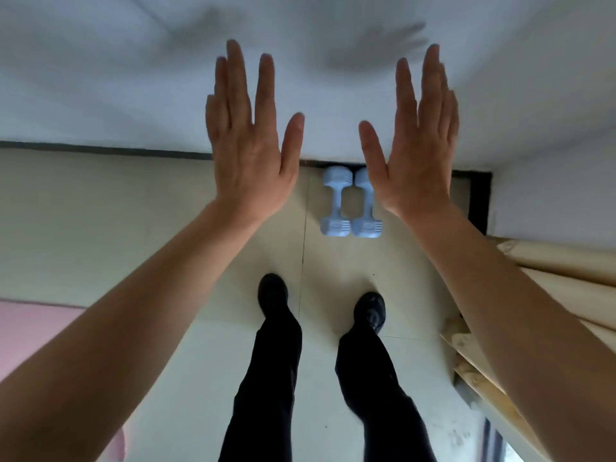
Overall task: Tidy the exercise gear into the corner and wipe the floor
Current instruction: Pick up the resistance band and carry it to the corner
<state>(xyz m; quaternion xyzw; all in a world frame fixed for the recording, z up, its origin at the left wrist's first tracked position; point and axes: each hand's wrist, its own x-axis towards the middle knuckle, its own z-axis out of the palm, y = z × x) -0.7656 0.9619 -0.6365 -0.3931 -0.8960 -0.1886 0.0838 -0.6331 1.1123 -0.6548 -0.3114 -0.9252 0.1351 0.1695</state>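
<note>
Reaching forward, both hands [253, 145] [416, 151] flat, fingers straight, empty.

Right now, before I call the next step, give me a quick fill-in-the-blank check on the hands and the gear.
1. The number of dumbbells lying on the floor is ____.
2. The left hand and the right hand are raised with straight fingers and hold ____.
3. The dumbbells are coloured light ____.
4. The mat at the left edge is coloured ____.

Missing words: two; nothing; blue; pink.
</note>
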